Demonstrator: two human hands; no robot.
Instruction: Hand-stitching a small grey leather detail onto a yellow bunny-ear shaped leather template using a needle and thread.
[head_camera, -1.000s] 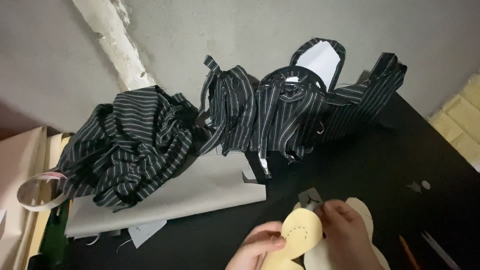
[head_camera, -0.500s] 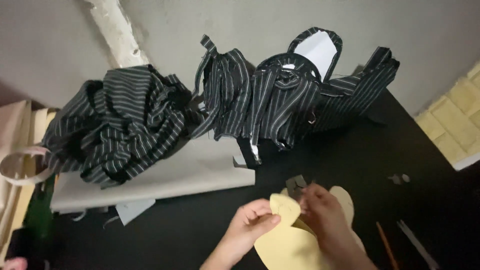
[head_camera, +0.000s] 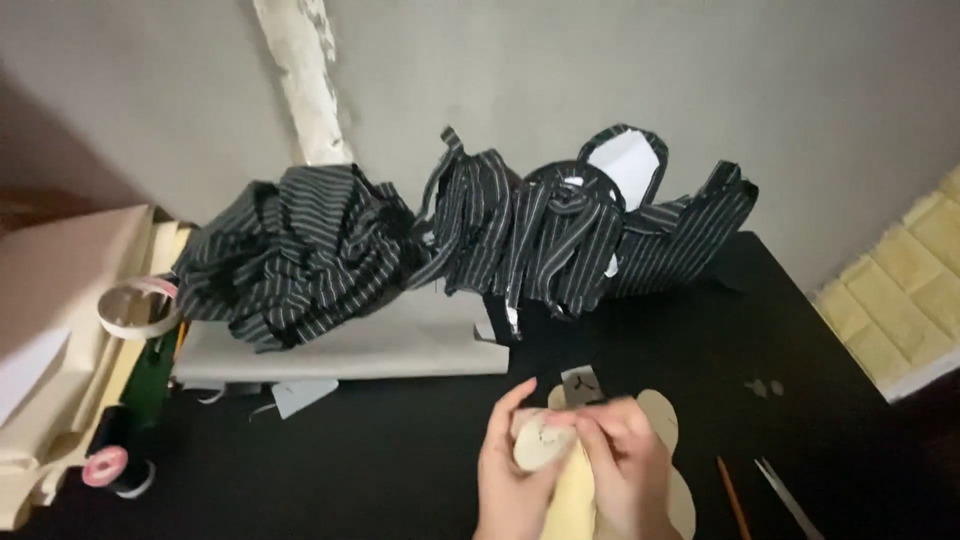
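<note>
My left hand (head_camera: 508, 478) and my right hand (head_camera: 622, 468) meet low in the middle of the black table (head_camera: 380, 470). Both grip a small rounded beige paper pattern piece (head_camera: 536, 442) held between the fingers. Under the hands lies a stack of larger beige pattern pieces (head_camera: 668, 440). A small dark fabric scrap with a white mark (head_camera: 581, 384) sits just above the fingertips.
A heap of black pinstriped fabric pieces (head_camera: 470, 245) lies along the wall on grey paper (head_camera: 380, 345). A tape roll (head_camera: 132, 305), thread spools (head_camera: 108, 465) and folded cream paper (head_camera: 60, 330) stand at the left. A pencil (head_camera: 733, 498) and scissors (head_camera: 786, 495) lie at the right.
The view has shifted so the hands sit lower and more central. Both hands have drawn closer together around the small beige piece.
</note>
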